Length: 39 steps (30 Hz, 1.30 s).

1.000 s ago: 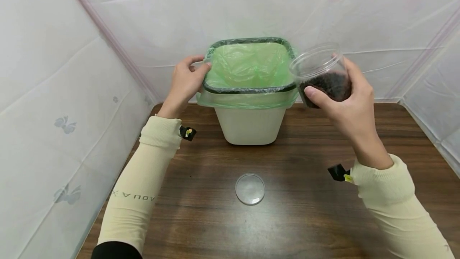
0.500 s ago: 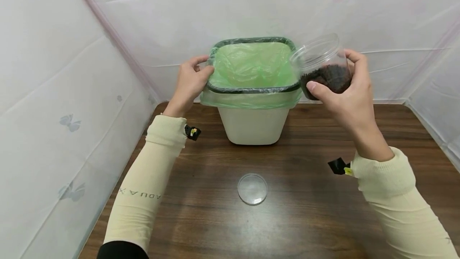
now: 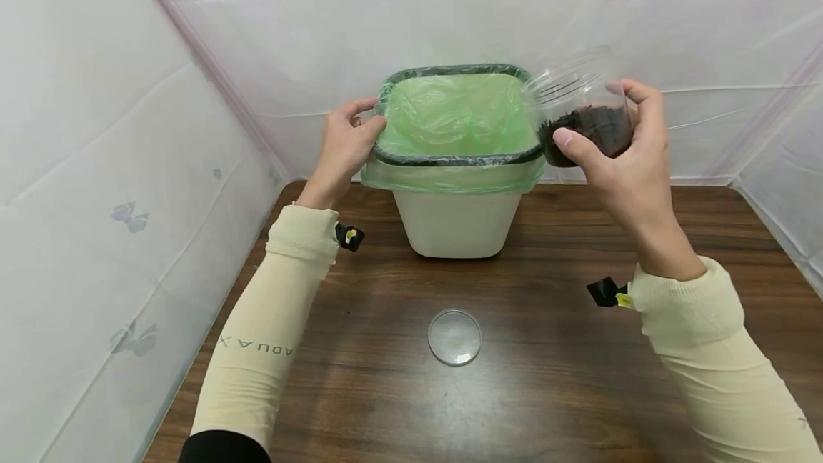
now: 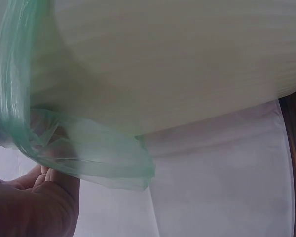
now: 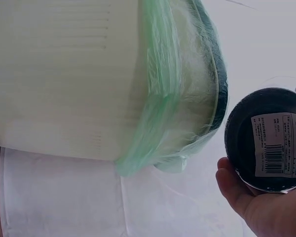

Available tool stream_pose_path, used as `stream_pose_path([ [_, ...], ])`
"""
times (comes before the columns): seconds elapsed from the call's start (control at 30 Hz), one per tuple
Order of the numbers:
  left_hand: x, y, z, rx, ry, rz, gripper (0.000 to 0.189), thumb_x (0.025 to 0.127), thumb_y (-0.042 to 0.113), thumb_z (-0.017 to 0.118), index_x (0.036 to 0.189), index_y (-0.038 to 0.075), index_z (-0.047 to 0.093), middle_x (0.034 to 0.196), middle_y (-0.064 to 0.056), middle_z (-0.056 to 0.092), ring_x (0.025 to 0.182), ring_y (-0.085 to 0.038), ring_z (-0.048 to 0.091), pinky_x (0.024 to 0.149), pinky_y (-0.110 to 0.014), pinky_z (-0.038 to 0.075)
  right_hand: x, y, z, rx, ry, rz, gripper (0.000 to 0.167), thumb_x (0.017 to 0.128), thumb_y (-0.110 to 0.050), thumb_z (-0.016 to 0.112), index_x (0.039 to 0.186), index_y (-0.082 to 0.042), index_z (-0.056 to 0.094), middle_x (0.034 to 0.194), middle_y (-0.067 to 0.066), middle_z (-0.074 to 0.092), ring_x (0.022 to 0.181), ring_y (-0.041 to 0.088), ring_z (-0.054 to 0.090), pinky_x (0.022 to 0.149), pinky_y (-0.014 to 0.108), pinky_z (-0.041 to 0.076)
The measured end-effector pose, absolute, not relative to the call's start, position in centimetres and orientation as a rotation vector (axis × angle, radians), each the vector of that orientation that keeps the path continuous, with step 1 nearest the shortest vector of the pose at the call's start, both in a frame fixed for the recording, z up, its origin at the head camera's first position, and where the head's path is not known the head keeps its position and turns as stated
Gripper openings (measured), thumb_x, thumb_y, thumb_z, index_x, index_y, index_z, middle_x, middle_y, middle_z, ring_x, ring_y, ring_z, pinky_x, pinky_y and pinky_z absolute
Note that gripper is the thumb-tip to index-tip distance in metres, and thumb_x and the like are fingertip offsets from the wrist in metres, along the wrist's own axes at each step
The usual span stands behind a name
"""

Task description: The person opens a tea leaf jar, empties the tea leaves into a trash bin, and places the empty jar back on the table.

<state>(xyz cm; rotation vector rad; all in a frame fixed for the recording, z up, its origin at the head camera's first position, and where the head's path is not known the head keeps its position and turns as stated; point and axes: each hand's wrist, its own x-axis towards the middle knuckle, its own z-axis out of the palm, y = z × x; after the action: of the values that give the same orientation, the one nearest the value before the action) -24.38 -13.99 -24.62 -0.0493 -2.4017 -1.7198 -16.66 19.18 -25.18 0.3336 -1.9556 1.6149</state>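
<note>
A white bin [image 3: 458, 223] lined with a green plastic bag [image 3: 454, 114] stands at the back of the wooden table [image 3: 553, 377]. My left hand [image 3: 343, 145] grips the bin's left rim over the bag. My right hand [image 3: 617, 156] holds a clear open jar [image 3: 581, 123] with dark contents, tilted toward the bin's right rim. In the right wrist view the jar's labelled bottom [image 5: 269, 140] sits beside the bin's rim [image 5: 214, 84]. In the left wrist view my fingers [image 4: 44, 197] hold the bag's edge [image 4: 89, 153].
A clear round lid [image 3: 454, 336] lies flat on the table in front of the bin. White fabric walls [image 3: 116, 163] close in at the left, back and right.
My right hand has lifted the jar higher and tilted it more toward the bin. The left hand stays on the rim.
</note>
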Motion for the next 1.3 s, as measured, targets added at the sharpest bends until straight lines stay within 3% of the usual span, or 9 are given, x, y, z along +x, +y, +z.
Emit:
stream_pose_path([
  [0.4,-24.1,-14.1,-24.7,-0.067,-2.402,-1.728,0.047,0.095,0.013,0.06,0.142,0.013,0.058,0.063,0.003,0.044,0.047,-0.008,0.033,0.043,-0.022,0.029,-17.1,18.8,-24.8,0.361,-1.902,1.699,0.061,0.08,-0.011,0.08,0.136,-0.011,0.055,0.114,0.012,0.065,0.099,0.021,0.063,0.078,0.021,0.051],
  [0.63,-24.2,-14.1,-24.7,-0.069,-2.397,-1.724,0.047,0.095,0.013,0.059,0.141,0.013,0.058,0.062,0.003,0.044,0.047,-0.008,0.034,0.044,-0.022,0.029,-17.6,18.7,-24.6,0.344,-1.932,1.674,0.065,0.079,-0.012,0.082,0.138,-0.014,0.057,0.105,0.009,0.061,0.088,0.019,0.06,0.071,0.024,0.05],
  [0.7,-24.2,-14.1,-24.7,-0.069,-2.402,-1.717,0.047,0.095,0.013,0.059,0.142,0.013,0.058,0.062,0.004,0.043,0.047,-0.008,0.033,0.044,-0.022,0.029,-17.7,18.7,-24.6,0.361,-1.925,1.691,0.067,0.078,-0.011,0.083,0.139,-0.014,0.057,0.108,0.01,0.061,0.091,0.02,0.06,0.072,0.023,0.05],
  [1.03,-24.2,-14.1,-24.6,-0.066,-2.414,-1.693,0.046,0.095,0.014,0.059,0.141,0.015,0.059,0.064,0.002,0.044,0.05,-0.008,0.035,0.046,-0.023,0.031,-18.1,18.5,-23.8,0.355,-2.02,1.693,0.076,0.079,-0.013,0.083,0.146,-0.016,0.047,0.12,0.009,0.056,0.102,0.02,0.058,0.075,0.024,0.051],
  [1.3,-24.1,-14.0,-24.4,-0.059,-2.441,-1.698,0.047,0.096,0.015,0.058,0.143,0.017,0.058,0.067,0.001,0.044,0.049,-0.009,0.033,0.046,-0.024,0.03,-18.3,18.1,-23.3,0.342,-1.974,1.786,0.077,0.075,-0.01,0.084,0.138,-0.018,0.04,0.117,0.011,0.05,0.095,0.022,0.059,0.07,0.024,0.052],
])
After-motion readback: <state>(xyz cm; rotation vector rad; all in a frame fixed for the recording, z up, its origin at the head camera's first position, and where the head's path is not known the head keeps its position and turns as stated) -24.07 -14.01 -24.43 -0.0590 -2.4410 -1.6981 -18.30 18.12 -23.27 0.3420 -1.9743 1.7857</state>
